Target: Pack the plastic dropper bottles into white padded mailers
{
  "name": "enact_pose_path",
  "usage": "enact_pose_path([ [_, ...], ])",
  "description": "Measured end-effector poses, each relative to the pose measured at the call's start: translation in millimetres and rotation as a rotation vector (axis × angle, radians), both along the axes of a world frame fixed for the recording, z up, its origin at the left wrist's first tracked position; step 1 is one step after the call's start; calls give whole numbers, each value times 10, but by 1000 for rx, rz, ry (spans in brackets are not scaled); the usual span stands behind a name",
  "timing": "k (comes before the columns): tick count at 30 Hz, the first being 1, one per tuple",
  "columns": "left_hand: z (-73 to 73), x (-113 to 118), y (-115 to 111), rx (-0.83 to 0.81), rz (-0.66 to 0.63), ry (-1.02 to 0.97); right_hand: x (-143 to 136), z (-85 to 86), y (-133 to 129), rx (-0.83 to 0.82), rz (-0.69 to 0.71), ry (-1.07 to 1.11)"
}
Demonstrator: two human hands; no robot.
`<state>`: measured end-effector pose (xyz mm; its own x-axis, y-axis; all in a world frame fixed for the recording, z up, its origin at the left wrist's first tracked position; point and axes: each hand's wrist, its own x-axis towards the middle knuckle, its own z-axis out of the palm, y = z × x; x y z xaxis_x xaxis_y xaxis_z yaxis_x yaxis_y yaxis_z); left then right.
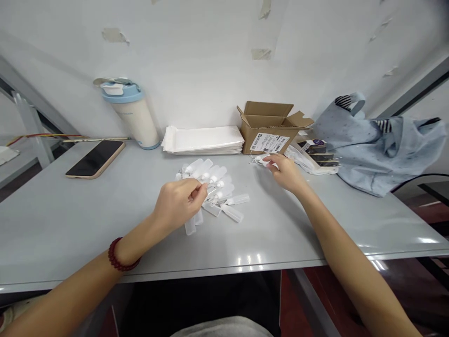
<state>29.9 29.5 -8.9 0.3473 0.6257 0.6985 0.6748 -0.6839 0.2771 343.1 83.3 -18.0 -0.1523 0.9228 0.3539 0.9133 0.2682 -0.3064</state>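
A heap of small translucent plastic bottles (219, 174) with narrow white necks lies on the grey table. My left hand (180, 199) is over the near left side of this heap, its thumb and fingers pinched together. What the pinch holds, if anything, is too small to make out. In front of the cardboard box (270, 122), the fingertips of my right hand (285, 172) are closed on a small white piece with thin string (261, 159). Its exact kind cannot be told, and the fingers cover part of it.
Behind the heap lies a stack of white padded envelopes (205, 139). A tumbler (131, 114) and a phone (95, 159) are at the left. Right of the box are a tray with dark packets (317, 154) and a light blue cloth bag (379, 140). A wall closes off the back.
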Motion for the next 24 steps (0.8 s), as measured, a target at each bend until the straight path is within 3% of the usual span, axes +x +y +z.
enact_pose_path([
  [11, 17, 0, -17, -4, 20, -11, 171, -216, 108, -105, -172, -161],
  [19, 22, 7, -21, 1, -1, -16, 164, -265, 110, -114, -125, -128],
  [24, 29, 12, -24, 0, -7, -25, -17, -177, 36, -92, 16, -55],
])
